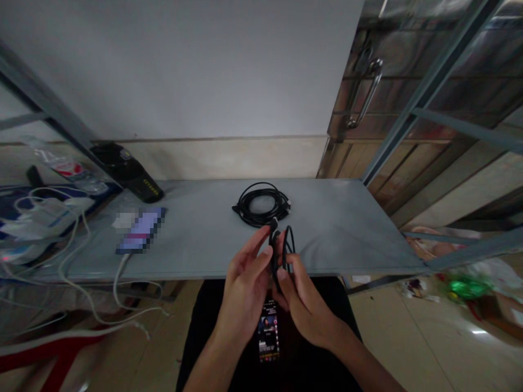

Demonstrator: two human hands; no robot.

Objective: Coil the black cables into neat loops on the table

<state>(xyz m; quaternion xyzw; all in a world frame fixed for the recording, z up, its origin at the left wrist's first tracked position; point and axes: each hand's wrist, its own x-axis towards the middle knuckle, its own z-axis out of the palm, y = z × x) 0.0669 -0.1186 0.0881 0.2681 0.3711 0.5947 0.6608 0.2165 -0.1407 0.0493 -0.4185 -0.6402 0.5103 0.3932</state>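
Note:
Both my hands hold a black cable (289, 239) above the front edge of the grey table. My left hand (247, 283) pinches it near a plug with a light metal tip, which points away from me. Opposite, my right hand (304, 305) grips a bent loop of the same cable between thumb and fingers. Just beyond my fingertips, a coiled bundle of black cable (245, 213) lies on the table in a ring, with connector ends showing at its left and right sides.
A phone with a lit screen (268, 332) rests on my lap. At left on the table (196, 239) are a charging phone (141, 231), a black bottle-shaped object (131, 174), a plastic bottle (69, 166) and white cables (67, 261). Metal frame posts (412, 114) rise at both sides.

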